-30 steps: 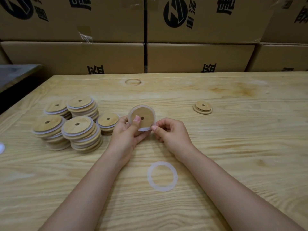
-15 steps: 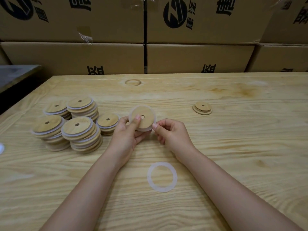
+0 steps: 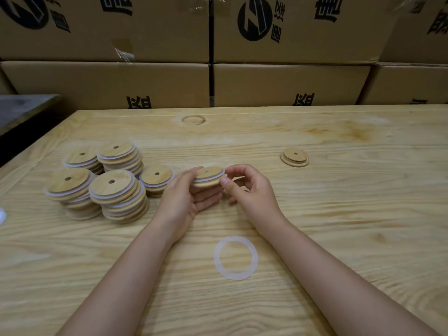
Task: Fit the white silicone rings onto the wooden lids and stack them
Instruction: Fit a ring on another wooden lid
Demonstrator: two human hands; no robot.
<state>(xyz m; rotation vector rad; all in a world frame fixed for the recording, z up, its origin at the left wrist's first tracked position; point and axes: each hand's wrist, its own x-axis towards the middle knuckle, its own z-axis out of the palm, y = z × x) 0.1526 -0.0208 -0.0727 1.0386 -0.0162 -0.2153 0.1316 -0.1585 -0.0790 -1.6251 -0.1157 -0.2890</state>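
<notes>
Pinching a wooden lid (image 3: 209, 172) between left hand (image 3: 183, 201) and right hand (image 3: 253, 190), just above the table (image 3: 339, 214), white silicone ring (image 3: 210, 179) seated around it. Tipped from upright to flat within the last second; likely ready for the stacks (image 3: 116, 187) at left.

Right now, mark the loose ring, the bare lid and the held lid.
loose ring (image 3: 217, 257), head view, left band
bare lid (image 3: 294, 156), head view, top face
held lid (image 3: 212, 174), head view, top face
</notes>
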